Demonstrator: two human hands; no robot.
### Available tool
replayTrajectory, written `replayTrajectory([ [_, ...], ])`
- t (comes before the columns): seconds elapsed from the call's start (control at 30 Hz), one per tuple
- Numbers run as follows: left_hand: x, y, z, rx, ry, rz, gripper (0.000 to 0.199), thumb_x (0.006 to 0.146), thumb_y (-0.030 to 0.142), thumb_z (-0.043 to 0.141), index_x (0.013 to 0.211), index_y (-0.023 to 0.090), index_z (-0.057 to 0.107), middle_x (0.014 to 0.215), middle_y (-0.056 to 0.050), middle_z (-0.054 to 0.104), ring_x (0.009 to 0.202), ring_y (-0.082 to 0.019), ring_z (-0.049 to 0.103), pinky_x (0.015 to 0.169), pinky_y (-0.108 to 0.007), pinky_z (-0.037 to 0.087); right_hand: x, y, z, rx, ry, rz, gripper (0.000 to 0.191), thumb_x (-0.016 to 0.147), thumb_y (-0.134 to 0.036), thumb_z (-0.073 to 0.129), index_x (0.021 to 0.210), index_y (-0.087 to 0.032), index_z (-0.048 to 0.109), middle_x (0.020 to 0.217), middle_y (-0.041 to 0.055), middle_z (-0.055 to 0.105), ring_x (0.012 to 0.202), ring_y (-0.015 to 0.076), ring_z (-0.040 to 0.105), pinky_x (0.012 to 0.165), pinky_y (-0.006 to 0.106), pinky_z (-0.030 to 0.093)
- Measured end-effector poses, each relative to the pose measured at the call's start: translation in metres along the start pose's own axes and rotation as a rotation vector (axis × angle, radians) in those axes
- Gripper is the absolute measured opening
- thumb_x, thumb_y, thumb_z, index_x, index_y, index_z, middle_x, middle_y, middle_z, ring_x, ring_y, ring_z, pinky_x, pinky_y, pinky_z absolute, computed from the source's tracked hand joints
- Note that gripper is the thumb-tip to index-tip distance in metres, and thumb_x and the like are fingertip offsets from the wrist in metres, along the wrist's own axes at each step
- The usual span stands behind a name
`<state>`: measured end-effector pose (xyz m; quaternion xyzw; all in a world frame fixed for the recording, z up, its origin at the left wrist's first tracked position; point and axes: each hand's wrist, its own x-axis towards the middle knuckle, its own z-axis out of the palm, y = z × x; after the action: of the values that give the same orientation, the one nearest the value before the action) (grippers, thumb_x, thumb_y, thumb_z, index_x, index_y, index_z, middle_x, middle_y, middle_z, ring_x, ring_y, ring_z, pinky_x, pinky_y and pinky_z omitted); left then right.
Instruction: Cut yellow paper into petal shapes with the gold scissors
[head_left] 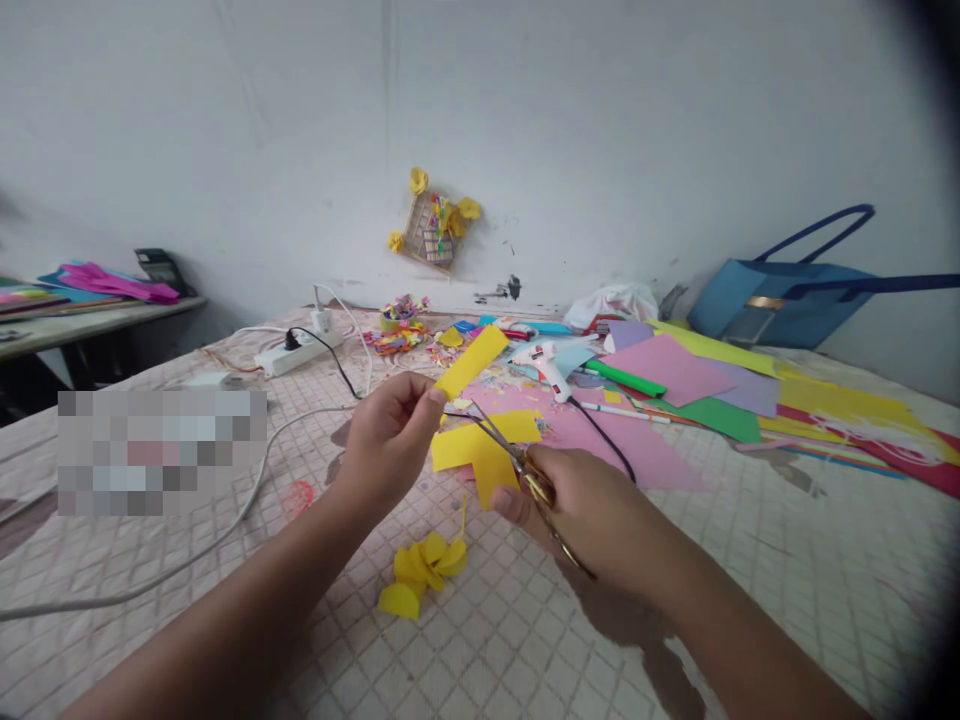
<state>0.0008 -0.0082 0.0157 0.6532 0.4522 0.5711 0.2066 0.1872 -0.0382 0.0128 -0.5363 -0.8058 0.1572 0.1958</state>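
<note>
My left hand (394,430) pinches the lower end of a yellow paper strip (474,362) between thumb and fingers. Gold-handled scissors (534,482) are in my right hand (592,500), with their blades pointing up and left, apart from the strip. Beneath the blades lies a larger yellow paper piece (491,455); my right thumb is at its lower edge, and whether it touches the paper I cannot tell. Nearer to me on the table, a small heap of cut yellow paper petals (424,570) lies below and between my hands.
A white glue gun (546,368) with a black cord rests beyond my right hand. Coloured paper sheets (675,375) spread to the right, before a blue bag (780,300). At left are a power strip (298,352) and a grey cable (259,480). Paper scraps (397,340) lie near the wall.
</note>
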Motion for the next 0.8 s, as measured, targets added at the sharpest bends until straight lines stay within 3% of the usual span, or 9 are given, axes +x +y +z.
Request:
replayTrajectory([
  [0.33, -0.013, -0.003, 0.015, 0.224, -0.144, 0.121, 0.018, 0.079, 0.022, 0.045, 0.062, 0.017, 0.048, 0.057, 0.002, 0.047, 0.055, -0.01, 0.043, 0.051, -0.022, 0.033, 0.0, 0.0, 0.01, 0.146, -0.055, -0.139, 0.035, 0.083, -0.051, 0.049, 0.07, -0.018, 0.05, 0.066, 0.0023, 0.059, 0.053, 0.0131, 0.046, 0.049, 0.025, 0.031],
  [0.8, -0.014, 0.0, 0.017, 0.247, -0.178, 0.165, 0.019, 0.078, 0.019, 0.044, 0.059, 0.018, 0.043, 0.054, 0.004, 0.046, 0.051, -0.009, 0.041, 0.049, -0.021, 0.031, 0.001, 0.001, 0.012, 0.169, -0.038, -0.142, 0.034, 0.086, -0.048, 0.046, 0.068, -0.019, 0.045, 0.063, -0.0003, 0.054, 0.054, 0.0126, 0.044, 0.047, 0.024, 0.028],
])
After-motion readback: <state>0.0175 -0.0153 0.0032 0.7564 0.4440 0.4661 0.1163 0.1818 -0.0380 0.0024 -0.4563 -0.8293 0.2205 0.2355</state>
